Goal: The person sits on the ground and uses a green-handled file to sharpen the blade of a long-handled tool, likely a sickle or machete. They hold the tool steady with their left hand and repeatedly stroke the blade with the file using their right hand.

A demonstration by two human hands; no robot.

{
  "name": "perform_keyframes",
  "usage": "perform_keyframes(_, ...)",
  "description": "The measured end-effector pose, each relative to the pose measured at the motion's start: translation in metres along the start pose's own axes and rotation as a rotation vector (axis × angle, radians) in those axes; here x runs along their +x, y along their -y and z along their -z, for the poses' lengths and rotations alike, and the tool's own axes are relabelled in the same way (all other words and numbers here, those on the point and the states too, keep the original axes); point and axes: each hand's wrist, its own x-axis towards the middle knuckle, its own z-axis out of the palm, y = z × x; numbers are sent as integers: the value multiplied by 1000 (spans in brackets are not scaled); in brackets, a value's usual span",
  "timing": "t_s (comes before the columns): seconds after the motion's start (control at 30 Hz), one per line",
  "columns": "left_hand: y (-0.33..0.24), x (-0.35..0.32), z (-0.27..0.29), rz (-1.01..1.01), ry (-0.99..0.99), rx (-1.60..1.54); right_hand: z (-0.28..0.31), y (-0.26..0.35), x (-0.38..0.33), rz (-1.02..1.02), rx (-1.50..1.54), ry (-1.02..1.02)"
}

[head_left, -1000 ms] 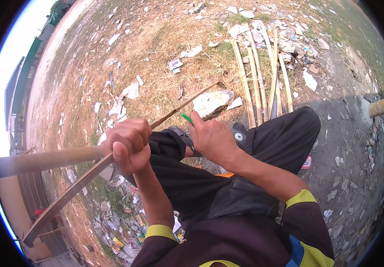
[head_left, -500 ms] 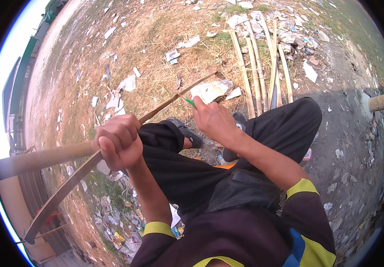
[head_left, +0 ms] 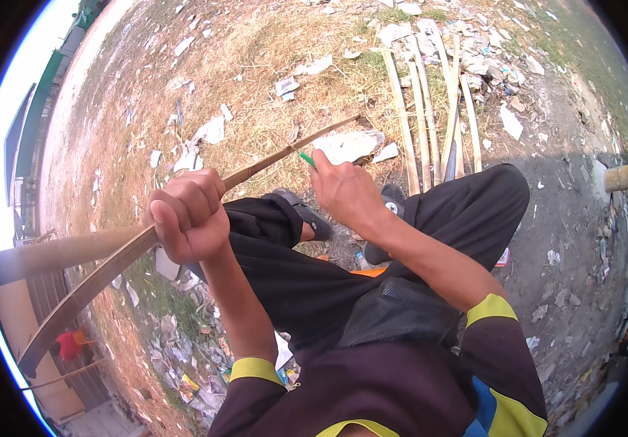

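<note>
My left hand (head_left: 189, 216) is closed in a fist round a long, flat bamboo strip (head_left: 259, 169). The strip slants from the lower left up to the middle, its far end above the dry grass. In my right hand (head_left: 349, 191) is a slim green tool (head_left: 305, 157), pinched between the fingers. Its thin tip meets the strip beyond my left hand; most of the tool is hidden, so its exact kind does not show. Behind the left fist runs a thick bamboo pole (head_left: 66, 253).
Several pale bamboo strips (head_left: 425, 116) lie on the ground beyond my right knee. A white torn sheet (head_left: 350, 146) lies ahead of my feet. Another pole end (head_left: 626, 177) juts in at the right. Scraps of litter cover the grass and soil.
The strip's near end has shifted left and up a little with my left hand. The green tool's tip shows slightly farther left along the strip.
</note>
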Motion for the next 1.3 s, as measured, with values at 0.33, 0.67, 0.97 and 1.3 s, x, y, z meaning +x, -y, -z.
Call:
perform_keyframes(0.33, 0, 2, 8, 72, 6, 12, -25, -32, 23, -111, -63, 38)
perform_keyframes(0.67, -8, -6, 25, 154, -69, -13, -54, -88, 47, -179, -218, 66)
perform_keyframes(0.97, -3, 4, 34, 129, -168, -3, -72, -96, 62, -109, -460, 52)
perform_keyframes(1.3, 5, 6, -1, 77, -92, 45, -59, -147, 38, -371, -205, 79)
